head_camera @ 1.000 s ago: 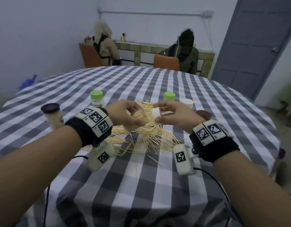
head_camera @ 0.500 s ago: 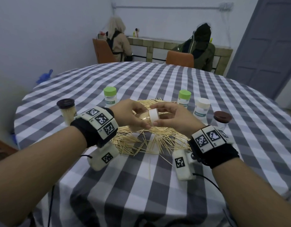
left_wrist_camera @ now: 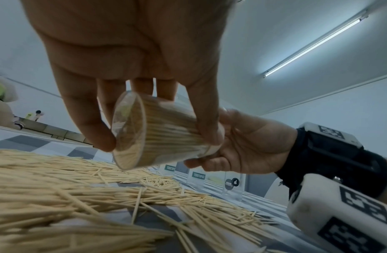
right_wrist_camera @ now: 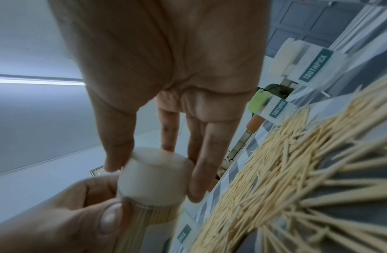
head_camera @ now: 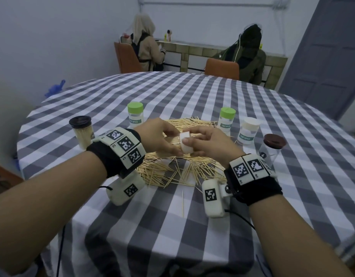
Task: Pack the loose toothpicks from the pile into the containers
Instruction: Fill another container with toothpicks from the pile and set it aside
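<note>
A pile of loose toothpicks (head_camera: 178, 168) lies on the checked table (head_camera: 192, 96), just beyond my wrists. Above it my left hand (head_camera: 160, 137) grips a clear container (left_wrist_camera: 157, 137) packed with toothpicks, held on its side. My right hand (head_camera: 204, 142) pinches the white cap (head_camera: 186, 143) sitting on that container's mouth, thumb and fingers curled round the cap (right_wrist_camera: 155, 176). The container body is mostly hidden behind my left hand in the head view. The pile (left_wrist_camera: 79, 196) spreads below both hands (right_wrist_camera: 296, 171).
Around the pile stand other containers: a brown-lidded full one (head_camera: 81, 130) at left, two green-lidded ones (head_camera: 135, 114) (head_camera: 226, 119), a white-lidded one (head_camera: 249, 129) and a brown-lidded clear one (head_camera: 272, 148) at right. Two seated people are beyond the table.
My head view has shifted, so the scene sits further right. Both hands stay together over the pile, the right hand still on the white cap against the container.
</note>
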